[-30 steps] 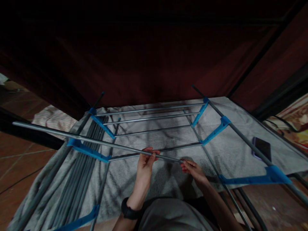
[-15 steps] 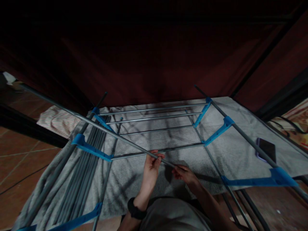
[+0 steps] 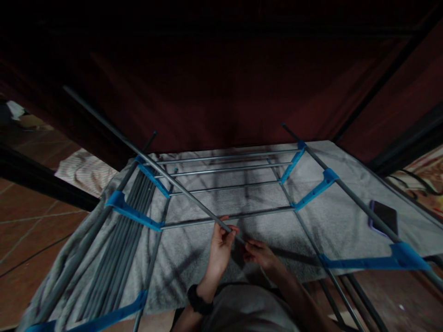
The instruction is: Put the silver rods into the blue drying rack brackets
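A long grey metal tube (image 3: 187,192) slants from the upper left down to my hands, above a partly built rack. My left hand (image 3: 222,240) grips it close to its lower end, thumb and fingers round it. At that end, the fingers of my right hand (image 3: 258,252) are closed on the tube's tip, which they partly hide. The rack beneath has grey side poles (image 3: 367,210), thin crossbars (image 3: 228,188) and blue plastic brackets (image 3: 314,190) joining them. Another blue bracket (image 3: 134,213) sits on the left side of the rack.
Several loose grey tubes (image 3: 119,244) lie side by side at the left on a grey blanket (image 3: 194,258). A phone (image 3: 384,216) rests on the blanket at the right. A dark red panel (image 3: 221,101) stands behind. A striped cloth (image 3: 86,173) lies at the far left.
The tube's far end has swung up and to the right, so it slants more steeply. My right hand has moved slightly left, closer to my left hand.
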`<state>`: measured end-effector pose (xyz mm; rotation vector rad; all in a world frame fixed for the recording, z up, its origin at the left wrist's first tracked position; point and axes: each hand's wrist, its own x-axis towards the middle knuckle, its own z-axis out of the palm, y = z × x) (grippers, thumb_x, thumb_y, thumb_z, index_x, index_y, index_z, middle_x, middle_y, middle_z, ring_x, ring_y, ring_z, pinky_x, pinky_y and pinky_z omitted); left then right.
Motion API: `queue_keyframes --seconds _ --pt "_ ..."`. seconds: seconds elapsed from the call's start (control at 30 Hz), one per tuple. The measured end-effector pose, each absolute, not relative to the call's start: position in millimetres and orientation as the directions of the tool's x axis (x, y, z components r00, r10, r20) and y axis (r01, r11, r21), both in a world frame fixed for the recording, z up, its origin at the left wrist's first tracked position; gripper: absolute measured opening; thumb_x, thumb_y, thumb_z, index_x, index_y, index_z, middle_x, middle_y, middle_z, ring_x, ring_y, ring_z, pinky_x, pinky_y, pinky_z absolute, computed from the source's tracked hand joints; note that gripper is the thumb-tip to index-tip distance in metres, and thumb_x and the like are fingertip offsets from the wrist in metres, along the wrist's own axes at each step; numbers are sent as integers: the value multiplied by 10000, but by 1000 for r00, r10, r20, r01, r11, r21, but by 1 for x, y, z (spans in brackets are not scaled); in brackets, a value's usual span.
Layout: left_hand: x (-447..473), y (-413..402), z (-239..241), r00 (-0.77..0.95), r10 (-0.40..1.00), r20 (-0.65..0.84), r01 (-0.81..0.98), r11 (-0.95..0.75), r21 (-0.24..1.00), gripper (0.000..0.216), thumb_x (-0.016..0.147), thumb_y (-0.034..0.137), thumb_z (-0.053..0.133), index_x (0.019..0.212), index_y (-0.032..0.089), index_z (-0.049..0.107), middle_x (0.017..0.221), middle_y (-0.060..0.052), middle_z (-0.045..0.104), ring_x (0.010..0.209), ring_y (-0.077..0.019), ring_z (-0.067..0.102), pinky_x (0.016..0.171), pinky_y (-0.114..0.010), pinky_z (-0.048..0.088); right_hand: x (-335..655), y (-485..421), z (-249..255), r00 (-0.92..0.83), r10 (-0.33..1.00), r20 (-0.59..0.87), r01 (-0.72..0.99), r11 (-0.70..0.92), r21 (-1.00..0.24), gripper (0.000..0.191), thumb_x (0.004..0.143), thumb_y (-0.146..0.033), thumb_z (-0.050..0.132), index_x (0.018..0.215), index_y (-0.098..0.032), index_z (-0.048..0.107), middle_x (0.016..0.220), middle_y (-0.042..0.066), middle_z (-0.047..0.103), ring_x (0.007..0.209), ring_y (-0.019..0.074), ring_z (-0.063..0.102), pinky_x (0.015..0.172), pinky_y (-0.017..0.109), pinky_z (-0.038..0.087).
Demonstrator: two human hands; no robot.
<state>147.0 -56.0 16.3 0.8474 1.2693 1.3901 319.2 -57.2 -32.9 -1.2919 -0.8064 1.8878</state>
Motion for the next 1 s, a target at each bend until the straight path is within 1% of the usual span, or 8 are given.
queue_keyframes --seconds 0.13,0.27,0.4,0.57,0.67,0.77,0.87,1.0 --pt "142 -57 17 -210 971 -116 -176 79 981 502 914 357 781 1374 278 598 936 1 766 947 -204 752 959 -365 566 320 -54 -36 -249 832 -497 -167 -542 -824 835 416 -896 1008 908 -237 866 826 65 773 796 251 709 770 441 613" --pt "136 -57 18 -219 972 -85 -111 62 992 535 927 333 746 1432 278 580 930 13 738 927 -197 726 952 -356 550 327 -49 -41 -229 851 -473 -140 -509 -849 805 468 -880 999 986 -274 889 866 71 793 833 263 713 804 460 613" --pt "130 -58 13 -232 971 -66 -74 50 996 601 922 338 747 1498 288 583 900 20 715 879 -195 688 925 -351 534 335 -45 -45 -191 860 -474 -139 -502 -854 794 490 -872 998 983 -261 876 935 109 823 876 287 739 831 480 620" --pt "122 -61 12 -241 969 -54 -59 41 997 631 932 311 697 1549 288 564 904 21 707 889 -195 697 958 -363 533 338 -43 -45 -163 885 -437 -125 -458 -880 801 562 -899 956 1016 -243 881 993 135 837 901 296 746 890 514 624" --pt "116 -63 12 -262 963 -54 -49 43 998 581 923 321 687 1494 288 585 903 18 708 895 -202 712 965 -371 539 340 -42 -42 -141 895 -423 -123 -439 -890 808 569 -912 941 1007 -236 884 993 138 838 915 301 746 906 520 622" --pt "108 -64 10 -292 955 -42 -40 32 999 442 913 355 690 1346 285 636 896 6 720 897 -216 720 953 -386 547 343 -38 -37 -147 897 -416 -112 -433 -894 782 569 -896 953 1001 -248 884 999 130 842 923 299 750 908 507 625" --pt "97 -65 10 -324 946 -27 -2 27 1000 389 885 389 709 1254 277 660 864 -5 726 880 -233 719 891 -385 556 345 -34 -31 -136 900 -414 -118 -430 -895 779 550 -891 966 992 -256 879 990 121 839 908 295 752 899 499 628" --pt "78 -64 15 -388 921 26 59 -3 998 356 837 404 714 1160 254 708 816 -6 706 813 -230 682 807 -370 558 350 -27 -20 -107 907 -408 -123 -419 -900 777 527 -876 981 987 -259 877 985 123 837 911 300 753 889 493 625"
